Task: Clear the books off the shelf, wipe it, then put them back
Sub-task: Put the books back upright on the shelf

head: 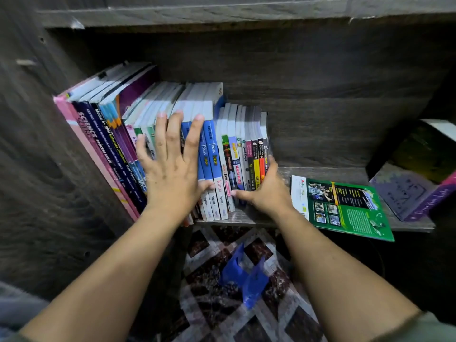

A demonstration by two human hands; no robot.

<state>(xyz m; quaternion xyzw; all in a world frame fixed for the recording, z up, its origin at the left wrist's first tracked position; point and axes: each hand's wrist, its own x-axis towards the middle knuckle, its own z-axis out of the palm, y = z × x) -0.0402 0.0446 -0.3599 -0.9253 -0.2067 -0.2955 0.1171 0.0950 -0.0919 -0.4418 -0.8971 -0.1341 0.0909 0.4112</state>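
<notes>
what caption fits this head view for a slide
Both hands, left hand and right hand, press a row of books upright on a wooden shelf.

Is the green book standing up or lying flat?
Lying flat: the green book rests cover-up on the shelf, its near corner overhanging the edge.
</notes>
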